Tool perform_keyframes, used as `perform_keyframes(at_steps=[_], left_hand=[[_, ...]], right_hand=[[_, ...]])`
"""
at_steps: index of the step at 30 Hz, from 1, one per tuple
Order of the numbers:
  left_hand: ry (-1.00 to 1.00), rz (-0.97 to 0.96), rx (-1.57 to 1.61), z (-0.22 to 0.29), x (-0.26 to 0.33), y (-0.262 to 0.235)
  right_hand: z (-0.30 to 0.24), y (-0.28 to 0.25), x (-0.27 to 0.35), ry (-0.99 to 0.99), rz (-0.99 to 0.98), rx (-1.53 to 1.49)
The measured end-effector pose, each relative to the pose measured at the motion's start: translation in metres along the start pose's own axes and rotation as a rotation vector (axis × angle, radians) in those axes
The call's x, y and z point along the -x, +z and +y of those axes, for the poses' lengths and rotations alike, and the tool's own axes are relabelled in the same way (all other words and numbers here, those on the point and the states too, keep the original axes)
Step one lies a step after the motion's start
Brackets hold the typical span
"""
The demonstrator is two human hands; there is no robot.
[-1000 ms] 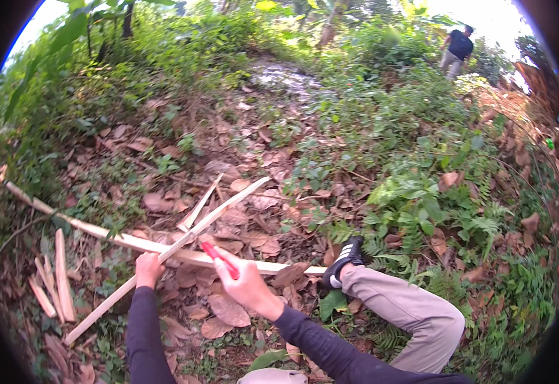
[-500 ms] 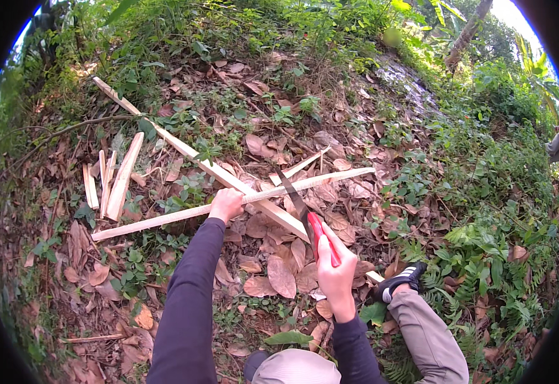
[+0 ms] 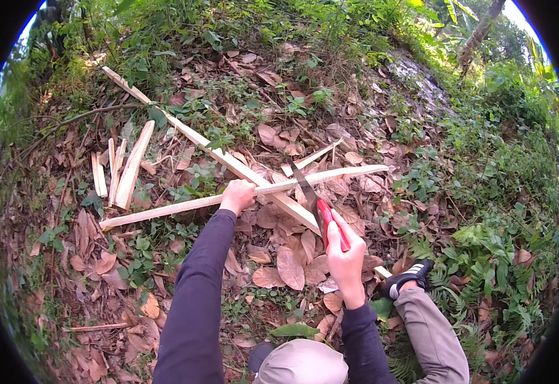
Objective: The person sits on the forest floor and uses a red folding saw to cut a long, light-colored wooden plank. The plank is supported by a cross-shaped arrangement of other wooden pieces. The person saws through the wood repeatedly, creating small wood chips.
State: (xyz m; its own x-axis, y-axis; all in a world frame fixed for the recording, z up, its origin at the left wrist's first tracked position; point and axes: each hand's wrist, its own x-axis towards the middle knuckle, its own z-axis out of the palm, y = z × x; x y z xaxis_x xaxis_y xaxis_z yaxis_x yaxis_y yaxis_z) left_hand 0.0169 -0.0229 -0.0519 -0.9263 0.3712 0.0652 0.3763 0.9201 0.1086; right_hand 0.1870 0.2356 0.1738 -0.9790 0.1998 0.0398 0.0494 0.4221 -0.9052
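My left hand (image 3: 238, 196) is closed around a long pale wooden strip (image 3: 164, 212), pressing it where it crosses a thicker plank. That plank (image 3: 202, 142) runs beneath, sloping from far left down to the middle. In my right hand (image 3: 345, 249) is a handsaw (image 3: 331, 217) with a red handle, fingers wrapped round the grip. Its dark blade lies across the strip, a little right of my left hand, tip pointing away from me. Whether the teeth have cut into the wood cannot be made out.
Several short split pieces (image 3: 133, 166) lie at the left, and another wood piece (image 3: 311, 157) sits behind the strip. Dry brown leaves (image 3: 290, 267) and green plants cover the sloping ground. My shoe (image 3: 410, 276) rests at the right. A thin branch (image 3: 81, 116) arches at far left.
The whole view has shifted slightly, so the wood and both hands appear a little farther right and higher. Both grips stay the same, with the saw still across the strip.
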Motion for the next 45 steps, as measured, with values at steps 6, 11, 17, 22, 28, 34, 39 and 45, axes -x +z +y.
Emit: perform_keyframes(at_steps=[6,11,17,22,28,34,39,45], left_hand=[[0.017,0.006,-0.004,0.01,-0.009,-0.003],[0.001,-0.034,-0.012,0.004,-0.005,-0.013],[0.023,-0.038,-0.001,0.006,-0.008,-0.013],[0.03,-0.024,-0.01,0.001,-0.005,-0.008],[0.041,0.037,0.018,0.011,-0.004,0.0],[0.003,-0.052,0.033,-0.002,-0.008,-0.018],[0.01,-0.054,0.052,0.003,-0.012,-0.005],[0.018,-0.068,0.003,0.006,0.001,-0.019]], right_hand=[[0.005,-0.017,0.009,0.006,0.06,-0.132],[-0.004,-0.029,-0.003,0.095,-0.064,-0.113],[0.005,-0.03,0.008,0.044,-0.023,-0.141],[-0.014,-0.037,-0.001,0.111,-0.093,-0.097],[0.008,-0.016,0.0,-0.104,0.012,-0.057],[-0.029,-0.042,0.009,0.04,-0.063,-0.149],[0.005,-0.013,-0.012,0.005,0.013,-0.103],[-0.002,-0.018,-0.005,0.0,-0.071,0.006]])
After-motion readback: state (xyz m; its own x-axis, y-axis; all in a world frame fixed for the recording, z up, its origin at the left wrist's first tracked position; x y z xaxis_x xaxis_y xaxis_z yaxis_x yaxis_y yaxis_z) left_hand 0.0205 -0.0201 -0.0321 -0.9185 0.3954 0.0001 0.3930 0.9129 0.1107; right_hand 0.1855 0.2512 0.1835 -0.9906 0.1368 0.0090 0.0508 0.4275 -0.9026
